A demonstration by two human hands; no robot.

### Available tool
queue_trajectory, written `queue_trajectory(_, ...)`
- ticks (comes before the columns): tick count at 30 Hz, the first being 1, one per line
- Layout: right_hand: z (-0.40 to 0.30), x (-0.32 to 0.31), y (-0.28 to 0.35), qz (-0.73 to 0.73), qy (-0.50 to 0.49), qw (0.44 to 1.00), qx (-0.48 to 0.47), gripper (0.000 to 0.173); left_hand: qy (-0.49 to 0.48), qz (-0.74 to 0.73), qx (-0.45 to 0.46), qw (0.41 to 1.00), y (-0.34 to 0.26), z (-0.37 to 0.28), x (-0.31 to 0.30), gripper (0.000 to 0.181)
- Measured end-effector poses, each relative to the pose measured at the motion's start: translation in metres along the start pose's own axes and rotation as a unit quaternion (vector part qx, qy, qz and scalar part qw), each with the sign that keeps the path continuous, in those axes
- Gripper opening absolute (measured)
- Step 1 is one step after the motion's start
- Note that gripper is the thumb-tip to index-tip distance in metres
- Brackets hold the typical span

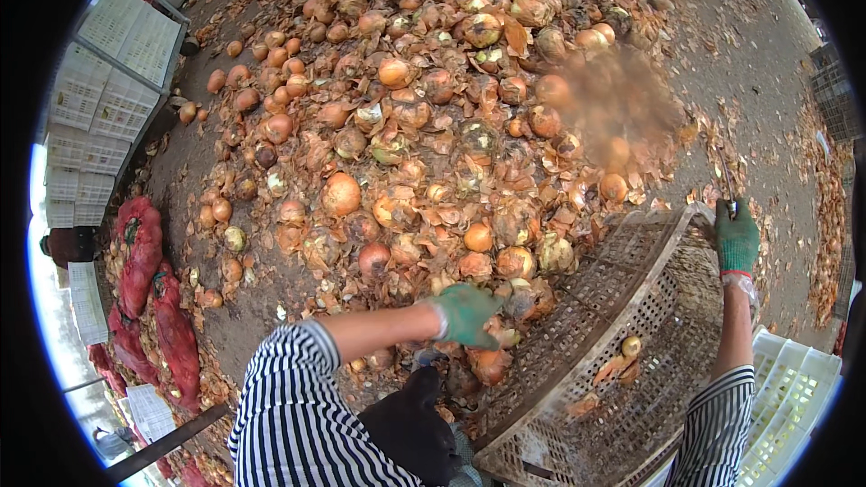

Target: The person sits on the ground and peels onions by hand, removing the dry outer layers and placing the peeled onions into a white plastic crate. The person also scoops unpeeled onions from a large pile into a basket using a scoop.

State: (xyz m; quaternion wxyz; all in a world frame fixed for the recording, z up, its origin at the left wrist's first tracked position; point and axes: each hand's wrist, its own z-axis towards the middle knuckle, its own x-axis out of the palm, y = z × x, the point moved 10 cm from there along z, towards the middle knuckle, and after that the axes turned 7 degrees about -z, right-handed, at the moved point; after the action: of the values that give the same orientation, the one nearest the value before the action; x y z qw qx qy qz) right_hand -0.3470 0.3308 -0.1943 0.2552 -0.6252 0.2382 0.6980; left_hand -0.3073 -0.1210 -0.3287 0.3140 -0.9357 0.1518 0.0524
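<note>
My left hand (467,316), in a green glove, reaches over the near edge of a big heap of onions (406,169) and loose skins. Its fingers are spread just above an onion (488,364), slightly blurred; whether they touch it I cannot tell. My right hand (737,237), also gloved in green, is at the far right corner of a dirty plastic crate (649,270). A thin metal tool with a blade (727,179) sticks out from that hand. The crate lies tilted beside the heap, with a small onion (631,346) and some skins inside.
Stacked white crates (108,88) stand at the left, with red mesh sacks (177,338) below them. Another white crate (788,399) is at the lower right. Loose onions (221,210) and skins lie on the ground. A blurred smear covers part of the upper right.
</note>
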Motion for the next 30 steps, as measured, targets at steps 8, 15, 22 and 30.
queue_trajectory(8, -0.003, -0.007, -0.002, -0.006, 0.007, 1.0, 0.02, 0.039, -0.392, 0.13, -0.254, 0.875, 0.127, -0.032, -0.172, 0.098)
queue_trajectory(15, -0.003, -0.001, -0.009, 0.012, -0.015, 1.0, 0.009, 0.037, -0.298, 0.058, -0.191, 0.933, 0.133, 0.026, -0.19, 0.117)
queue_trajectory(22, -0.003, -0.001, -0.021, 0.03, 0.007, 0.999, 0.036, 0.039, -0.271, 0.056, -0.051, 0.96, 0.075, 0.069, -0.161, 0.101)
queue_trajectory(30, -0.047, 0.002, 0.237, 0.274, 0.239, 0.931, -0.041, 0.044, -0.387, 0.041, -0.239, 0.89, 0.175, -0.033, -0.187, 0.12)
